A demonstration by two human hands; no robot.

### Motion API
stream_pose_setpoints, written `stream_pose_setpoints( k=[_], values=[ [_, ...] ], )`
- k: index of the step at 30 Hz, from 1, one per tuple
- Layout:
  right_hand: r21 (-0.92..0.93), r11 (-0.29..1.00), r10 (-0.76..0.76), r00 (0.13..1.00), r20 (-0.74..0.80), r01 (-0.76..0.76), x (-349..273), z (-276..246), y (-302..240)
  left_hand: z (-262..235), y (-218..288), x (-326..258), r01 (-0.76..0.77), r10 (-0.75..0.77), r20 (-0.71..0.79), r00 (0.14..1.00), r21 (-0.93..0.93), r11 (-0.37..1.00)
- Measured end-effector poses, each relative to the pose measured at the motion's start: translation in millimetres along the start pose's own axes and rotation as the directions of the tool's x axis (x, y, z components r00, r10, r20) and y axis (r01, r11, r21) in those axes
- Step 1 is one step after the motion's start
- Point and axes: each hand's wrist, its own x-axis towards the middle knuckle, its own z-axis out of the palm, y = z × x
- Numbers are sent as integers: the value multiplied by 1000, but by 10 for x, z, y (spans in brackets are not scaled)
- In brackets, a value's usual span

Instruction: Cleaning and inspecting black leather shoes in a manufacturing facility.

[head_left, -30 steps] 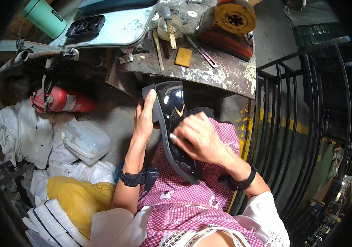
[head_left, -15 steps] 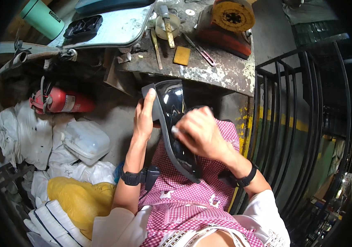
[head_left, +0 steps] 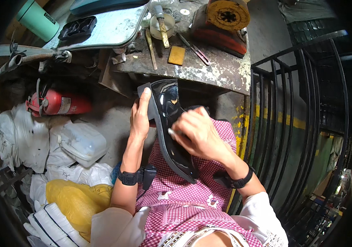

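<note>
At the centre of the frame a glossy black shoe (head_left: 168, 123) lies tilted over a pink checked apron (head_left: 176, 197). The left hand (head_left: 140, 119) is clamped on its left edge near the heel, fingers wrapped around the sole. The right hand (head_left: 198, 133) rests on the upper, fingers curled together around a small pale object (head_left: 171, 132). Above, a worn counter (head_left: 213, 70) carries tools; a red fire extinguisher (head_left: 58, 103) lies at left.

Head camera is sitting on my head, looking steeply down at my lap. My forearms are entering from the lower edge, close to the lens. The bench (head_left: 209, 70) is filling the top; fisheye is bending the railing (head_left: 291, 123) at right.
</note>
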Motion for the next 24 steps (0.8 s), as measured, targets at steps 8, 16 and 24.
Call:
stream_pose_setpoints(
  k=[8,16,24],
  values=[
    [94,995,-20,1000,-11,21,27,-6,43,28,-61,8,-45,44,-80,996,-2,999],
    [172,973,154,988,28,-157,-61,-276,177,-41,-30,-5,31,-30,21,999,-86,996],
    [86,996,-1,980,198,-17,4,-96,78,13,-66,1,50,-50,-4,999,-50,997]
  ],
)
